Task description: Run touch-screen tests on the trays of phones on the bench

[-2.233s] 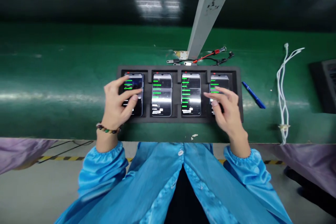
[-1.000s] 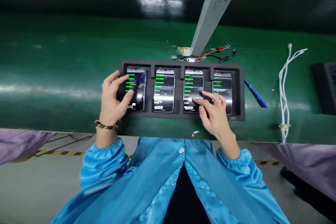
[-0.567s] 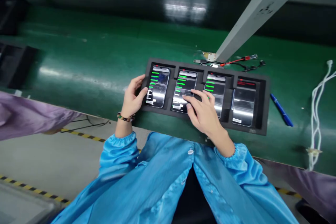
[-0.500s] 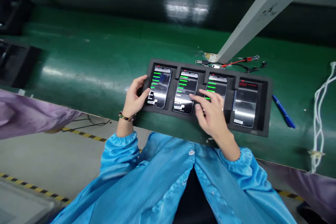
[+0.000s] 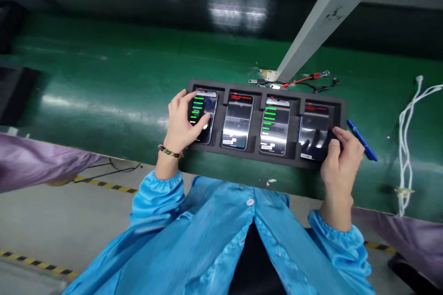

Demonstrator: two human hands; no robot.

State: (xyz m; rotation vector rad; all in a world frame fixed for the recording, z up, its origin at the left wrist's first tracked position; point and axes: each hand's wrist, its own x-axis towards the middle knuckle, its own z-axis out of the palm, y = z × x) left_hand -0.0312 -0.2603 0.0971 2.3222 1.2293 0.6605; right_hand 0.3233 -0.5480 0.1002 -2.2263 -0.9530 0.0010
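Note:
A black tray [image 5: 254, 87] lies on the green bench, with a smartphone in each of its several compartments. My left hand [image 5: 180, 122] is open over the leftmost phone [image 5: 207, 124], its thumb stretched across the screen and its fingertips near the phone's top-left edge. Green lines show on that phone and on the third phone [image 5: 275, 124]. Red text stands at the top of the second phone [image 5: 237, 122] and the rightmost phone [image 5: 313, 131]. My right hand [image 5: 341, 159] has its thumb and fingers closed around the tray's right end, partly hiding it.
A blue pen [image 5: 362, 140] lies right of the tray. Behind it are red and black leads [image 5: 308, 80] at the foot of a grey post [image 5: 308, 23]. White cables [image 5: 404, 147] lie farther right. Purple sleeves of other people [image 5: 44, 159] show at both sides.
My right hand has moved from the second and third phones to the tray's right end. My left thumb has moved onto the leftmost screen. The second phone's green lines have given way to red text.

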